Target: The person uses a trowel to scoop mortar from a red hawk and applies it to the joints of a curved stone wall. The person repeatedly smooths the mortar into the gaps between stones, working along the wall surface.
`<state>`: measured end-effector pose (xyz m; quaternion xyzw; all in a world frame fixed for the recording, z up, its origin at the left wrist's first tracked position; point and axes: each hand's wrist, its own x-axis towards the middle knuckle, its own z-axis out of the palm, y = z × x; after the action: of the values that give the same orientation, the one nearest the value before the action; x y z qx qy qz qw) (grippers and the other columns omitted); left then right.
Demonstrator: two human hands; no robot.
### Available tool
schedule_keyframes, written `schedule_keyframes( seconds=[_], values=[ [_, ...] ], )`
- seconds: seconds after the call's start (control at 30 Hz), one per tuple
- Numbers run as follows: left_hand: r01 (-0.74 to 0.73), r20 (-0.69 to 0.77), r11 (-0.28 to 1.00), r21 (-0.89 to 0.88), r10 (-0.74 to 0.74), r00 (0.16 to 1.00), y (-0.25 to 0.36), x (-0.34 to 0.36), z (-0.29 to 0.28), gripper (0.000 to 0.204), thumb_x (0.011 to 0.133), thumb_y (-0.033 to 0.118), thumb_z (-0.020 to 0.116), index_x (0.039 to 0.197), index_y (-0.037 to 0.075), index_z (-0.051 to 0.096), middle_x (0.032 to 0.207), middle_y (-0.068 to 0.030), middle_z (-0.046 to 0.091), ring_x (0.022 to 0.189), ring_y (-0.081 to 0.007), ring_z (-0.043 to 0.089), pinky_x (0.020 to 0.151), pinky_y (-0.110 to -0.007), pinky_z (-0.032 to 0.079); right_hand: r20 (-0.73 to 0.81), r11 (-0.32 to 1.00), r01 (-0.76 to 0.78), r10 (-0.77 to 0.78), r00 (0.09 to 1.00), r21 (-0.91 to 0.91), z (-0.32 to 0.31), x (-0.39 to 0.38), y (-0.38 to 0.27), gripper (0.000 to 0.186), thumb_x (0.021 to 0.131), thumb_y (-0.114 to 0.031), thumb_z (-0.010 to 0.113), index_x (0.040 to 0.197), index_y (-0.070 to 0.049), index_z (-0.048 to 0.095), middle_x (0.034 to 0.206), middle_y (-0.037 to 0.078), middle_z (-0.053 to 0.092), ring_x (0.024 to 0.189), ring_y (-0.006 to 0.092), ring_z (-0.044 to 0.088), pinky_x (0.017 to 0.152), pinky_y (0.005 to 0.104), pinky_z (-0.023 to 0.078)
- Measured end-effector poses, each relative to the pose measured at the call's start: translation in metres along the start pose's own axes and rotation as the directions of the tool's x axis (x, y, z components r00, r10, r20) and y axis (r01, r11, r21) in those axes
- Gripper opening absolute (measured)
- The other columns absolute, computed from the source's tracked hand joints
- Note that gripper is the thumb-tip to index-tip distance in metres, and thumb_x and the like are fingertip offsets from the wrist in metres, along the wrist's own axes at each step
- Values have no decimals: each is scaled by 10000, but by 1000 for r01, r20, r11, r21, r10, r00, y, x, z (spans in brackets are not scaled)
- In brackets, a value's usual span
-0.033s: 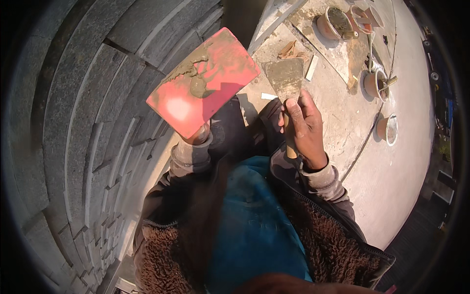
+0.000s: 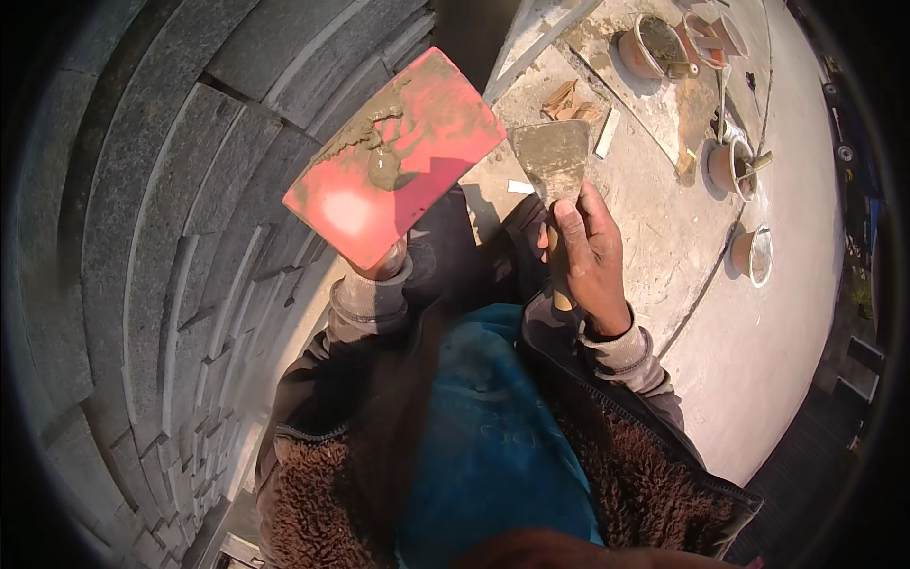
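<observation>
My left hand [image 2: 386,265] holds up a red flat board [image 2: 398,156] from underneath; only the fingers and wrist show below it. A smear of grey mortar [image 2: 379,161] lies on the board's top. My right hand [image 2: 590,254] grips the handle of a wide-bladed scraper [image 2: 553,156], its mortar-coated blade pointing up just right of the board. The blade and the board do not touch.
A curved wall of grey stone blocks [image 2: 142,247] fills the left side, close to the board. Far below on the pale concrete ground stand several buckets [image 2: 650,45] [image 2: 731,167] [image 2: 755,254], a mortar-stained sheet [image 2: 664,104] and small scraps.
</observation>
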<state>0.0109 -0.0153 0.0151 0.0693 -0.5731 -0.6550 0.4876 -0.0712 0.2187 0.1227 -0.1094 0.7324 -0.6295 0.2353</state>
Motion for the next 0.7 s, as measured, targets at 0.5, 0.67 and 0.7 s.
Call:
schedule_keyframes(
  seconds=[0.5, 0.67, 0.7],
  values=[
    [-174, 100, 929, 326, 149, 984, 25, 29, 28, 531, 900, 217, 732, 1353, -16, 584, 1334, -146, 652, 1188, -284, 654, 937, -405, 578, 212, 943, 331, -317, 924, -33, 24, -6, -26, 168, 993, -115, 679, 1070, 34, 671, 896, 109, 633, 673, 168, 657, 586, 288, 494],
    [-392, 298, 672, 629, 258, 919, 19, 32, 22, 600, 857, 186, 775, 1380, -12, 558, 1360, -170, 616, 1231, -271, 623, 1020, -404, 527, 147, 943, 309, -291, 945, -119, 27, 1, -20, 171, 986, -92, 681, 1101, 33, 677, 898, 118, 630, 693, 195, 659, 620, 308, 511],
    [-359, 287, 712, 604, 226, 931, 14, 32, 24, 631, 852, 173, 782, 1401, -13, 534, 1386, -184, 594, 1262, -278, 603, 1045, -411, 515, 110, 945, 280, -264, 958, -168, 24, 5, -23, 179, 984, -87, 681, 1118, 31, 681, 899, 118, 629, 710, 200, 659, 632, 316, 517]
  ],
)
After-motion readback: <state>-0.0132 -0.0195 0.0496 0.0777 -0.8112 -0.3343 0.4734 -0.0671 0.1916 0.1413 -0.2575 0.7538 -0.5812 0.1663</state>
